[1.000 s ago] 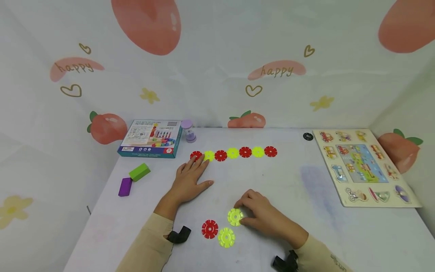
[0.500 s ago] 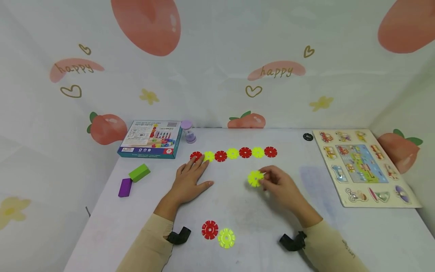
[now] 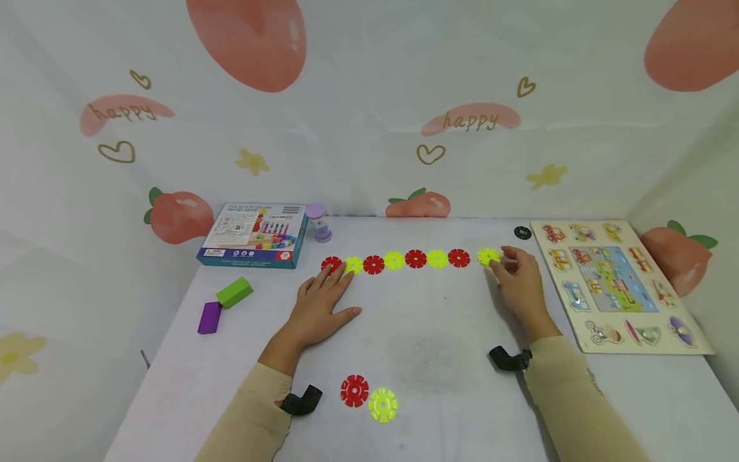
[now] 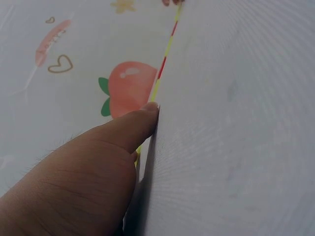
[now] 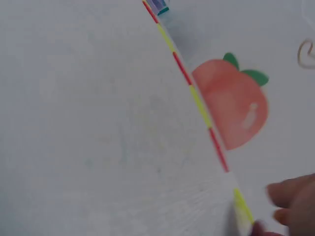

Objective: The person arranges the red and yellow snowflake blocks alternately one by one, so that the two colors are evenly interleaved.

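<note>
My right hand (image 3: 521, 289) pinches a yellow notched disc (image 3: 488, 256) between thumb and fingers. It sits just right of a row of red and yellow discs, with a small gap before the row's last red disc (image 3: 458, 258). In the right wrist view the held yellow disc (image 5: 241, 209) shows nearly edge-on, slightly tilted. My left hand (image 3: 316, 314) lies flat with fingers spread, its fingertips on the row's left end, over a red disc (image 3: 331, 264) and a yellow disc (image 3: 354, 265). Nearer me lie a loose red disc (image 3: 355, 391) and a yellow disc (image 3: 383, 405).
A boxed toy set (image 3: 253, 235) and a purple-capped sand timer (image 3: 319, 222) stand at the back left. Green (image 3: 235, 292) and purple (image 3: 210, 317) blocks lie at left. A wooden picture puzzle (image 3: 620, 285) and a small black disc (image 3: 522, 233) are at right.
My right hand has picked up a yellow disc from the near group and carried it away from me and rightward, to the row's right end. My left hand has stayed in place.
</note>
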The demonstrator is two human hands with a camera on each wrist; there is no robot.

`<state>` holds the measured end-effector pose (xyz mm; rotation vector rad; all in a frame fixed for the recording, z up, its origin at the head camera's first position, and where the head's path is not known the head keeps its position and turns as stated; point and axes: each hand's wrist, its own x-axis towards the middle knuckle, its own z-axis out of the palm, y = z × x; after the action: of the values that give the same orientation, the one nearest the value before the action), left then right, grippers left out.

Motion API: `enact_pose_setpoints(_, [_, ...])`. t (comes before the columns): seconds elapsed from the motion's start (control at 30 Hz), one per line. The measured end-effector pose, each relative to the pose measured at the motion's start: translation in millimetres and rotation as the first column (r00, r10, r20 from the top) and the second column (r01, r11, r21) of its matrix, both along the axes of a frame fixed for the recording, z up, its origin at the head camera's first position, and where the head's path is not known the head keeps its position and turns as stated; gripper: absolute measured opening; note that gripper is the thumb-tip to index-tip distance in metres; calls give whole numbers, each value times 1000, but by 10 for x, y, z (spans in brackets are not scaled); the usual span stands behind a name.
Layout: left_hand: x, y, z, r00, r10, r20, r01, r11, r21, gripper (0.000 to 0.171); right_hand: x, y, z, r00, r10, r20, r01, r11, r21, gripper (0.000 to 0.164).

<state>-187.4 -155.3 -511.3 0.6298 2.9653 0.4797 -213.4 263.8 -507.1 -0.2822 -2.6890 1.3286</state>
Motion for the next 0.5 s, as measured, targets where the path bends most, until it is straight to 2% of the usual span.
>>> enact_pose_setpoints(0.07, [-4, 1, 9, 1000, -3, -5, 3, 1000, 13, 83, 48, -26, -11, 998, 67, -16, -64, 990, 124, 60])
enact_pose_setpoints(0.1, [-7, -1, 13, 1000, -5, -8, 5, 1000, 17, 83, 69, -44, -14, 994, 108, -17, -103, 977, 188, 62])
enact_pose_setpoints(0.2, [-7, -8, 27, 1000, 3, -14, -3, 1000, 21, 82, 107, -98, -23, 973, 230, 21, -223, 912, 345, 69])
enact_pose_setpoints(0.27, [-3, -12, 33, 1000, 7, -10, -7, 1000, 21, 82, 119, -126, -36, 962, 271, 46, -266, 878, 398, 72])
enact_pose_setpoints(0.33, [3, -9, 37, 1000, 5, -3, -5, 1000, 22, 82, 133, -140, -51, 959, 275, 67, -276, 856, 437, 72])
enact_pose_setpoints(0.5, [9, -1, 31, 1000, 1, 9, -1, 1000, 15, 82, 155, -159, -81, 956, 283, 78, -286, 834, 471, 75])
